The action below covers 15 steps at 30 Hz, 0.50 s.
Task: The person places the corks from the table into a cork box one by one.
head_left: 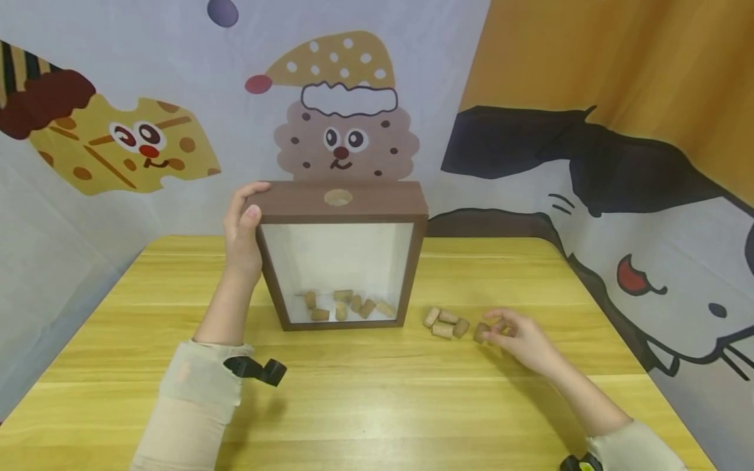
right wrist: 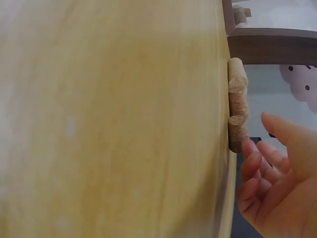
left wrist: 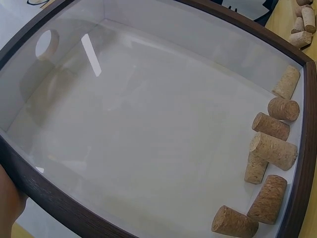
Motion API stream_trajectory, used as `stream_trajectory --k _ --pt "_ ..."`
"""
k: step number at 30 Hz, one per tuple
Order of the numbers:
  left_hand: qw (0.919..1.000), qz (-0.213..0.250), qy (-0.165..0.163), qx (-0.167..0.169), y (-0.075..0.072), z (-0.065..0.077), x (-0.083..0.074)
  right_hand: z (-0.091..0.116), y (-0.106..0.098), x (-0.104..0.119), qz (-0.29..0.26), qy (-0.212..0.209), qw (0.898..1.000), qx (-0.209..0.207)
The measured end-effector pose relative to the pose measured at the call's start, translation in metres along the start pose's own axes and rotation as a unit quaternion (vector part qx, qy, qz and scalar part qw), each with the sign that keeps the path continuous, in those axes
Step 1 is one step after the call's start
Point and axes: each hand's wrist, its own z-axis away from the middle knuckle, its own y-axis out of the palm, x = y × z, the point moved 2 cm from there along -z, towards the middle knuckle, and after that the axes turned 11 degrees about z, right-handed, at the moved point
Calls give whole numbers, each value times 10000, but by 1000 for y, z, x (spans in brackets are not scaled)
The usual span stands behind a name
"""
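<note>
A brown-framed shadow box with a clear front and a round hole in its top stands upright on the table. Several corks lie along its bottom; the left wrist view shows corks through the front pane. My left hand grips the box's upper left corner, thumb on the front edge. To the right of the box lies a loose group of corks. At its right end, my right hand reaches a single cork. In the right wrist view, thumb and fingers are apart, fingertips close to the corks.
Everything stands on a yellow wood-grain table. Behind it hangs a cloth printed with cartoon figures, close to the box's back. A black wrist mount sticks out from the left sleeve.
</note>
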Motion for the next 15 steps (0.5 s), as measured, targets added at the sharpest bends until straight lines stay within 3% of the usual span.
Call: stream_trajectory --k 6,15 --pt "10000 -10 -27 -13 0 0 0 -4 5 -10 -49 123 9999 59" --pt "10000 47 -80 -3 2 1 -3 -6 15 -17 388 -218 9989 -123"
